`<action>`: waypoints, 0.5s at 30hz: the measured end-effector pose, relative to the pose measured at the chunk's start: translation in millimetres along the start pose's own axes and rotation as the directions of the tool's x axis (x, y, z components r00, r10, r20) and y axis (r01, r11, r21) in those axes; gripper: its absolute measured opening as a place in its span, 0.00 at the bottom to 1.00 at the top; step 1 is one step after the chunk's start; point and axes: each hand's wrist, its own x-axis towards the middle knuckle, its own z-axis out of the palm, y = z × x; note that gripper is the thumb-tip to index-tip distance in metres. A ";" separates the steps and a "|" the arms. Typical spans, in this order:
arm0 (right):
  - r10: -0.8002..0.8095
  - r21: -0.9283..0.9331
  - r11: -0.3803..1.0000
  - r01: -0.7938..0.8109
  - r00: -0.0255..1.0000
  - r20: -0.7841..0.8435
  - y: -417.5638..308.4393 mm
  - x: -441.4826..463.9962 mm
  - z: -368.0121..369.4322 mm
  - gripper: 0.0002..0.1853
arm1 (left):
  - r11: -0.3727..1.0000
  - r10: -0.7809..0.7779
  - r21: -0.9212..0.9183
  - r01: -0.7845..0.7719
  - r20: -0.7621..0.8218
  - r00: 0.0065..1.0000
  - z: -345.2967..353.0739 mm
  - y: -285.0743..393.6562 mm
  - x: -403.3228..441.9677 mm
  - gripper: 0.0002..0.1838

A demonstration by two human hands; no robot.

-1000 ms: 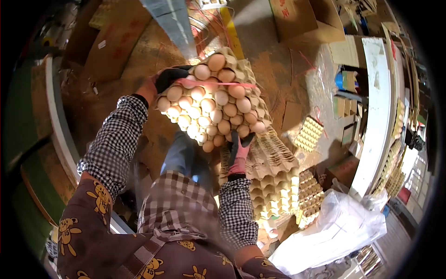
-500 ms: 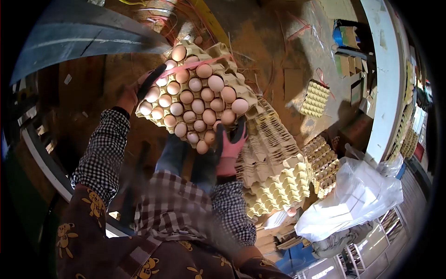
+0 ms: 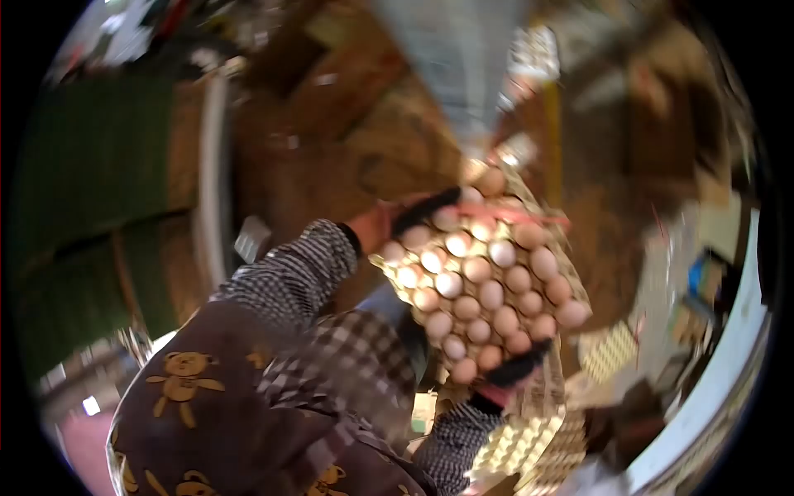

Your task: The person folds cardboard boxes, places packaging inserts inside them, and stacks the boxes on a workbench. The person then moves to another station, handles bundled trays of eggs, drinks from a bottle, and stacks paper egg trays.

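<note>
A tray full of brown eggs (image 3: 491, 295) is held up in front of me, with a pink strap (image 3: 517, 217) across its far end. Gloved in pink and black, my left hand (image 3: 409, 217) grips the tray's left edge. My right hand (image 3: 514, 372) holds the near right edge, its dark fingertips against the outer eggs. Tray edges show along the right side beneath the eggs; how many trays are stacked there I cannot tell. Below my right hand stand empty egg trays (image 3: 519, 446).
A grey metal post (image 3: 463, 74) rises beyond the tray. Green-topped surfaces with a pale rail (image 3: 215, 182) lie left. At right are a lone egg tray (image 3: 609, 351) on the floor and a white beam (image 3: 711, 413). Much is blurred.
The view has swung left, so the eggs and both hands now appear further right in it. Both hands still hold the tray, and the green surfaces have come into view.
</note>
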 end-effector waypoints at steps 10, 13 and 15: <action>-0.110 -0.216 0.951 0.222 0.894 0.433 -104.5 32.9 6.3 0.25 | 0.639 0.028 -0.655 -0.403 -0.504 0.863 74.6 -13.9 -253.0 0.23; -0.408 -0.120 0.648 0.752 0.476 0.779 -180.4 -58.5 67.9 0.21 | 0.618 -0.023 -0.565 -0.547 -0.708 0.706 113.8 -34.0 -385.3 0.23; -0.252 0.014 0.909 0.416 0.526 0.812 -195.4 -119.1 118.5 0.19 | 0.644 -0.031 -0.446 -0.622 -0.827 0.561 132.8 -62.3 -456.0 0.23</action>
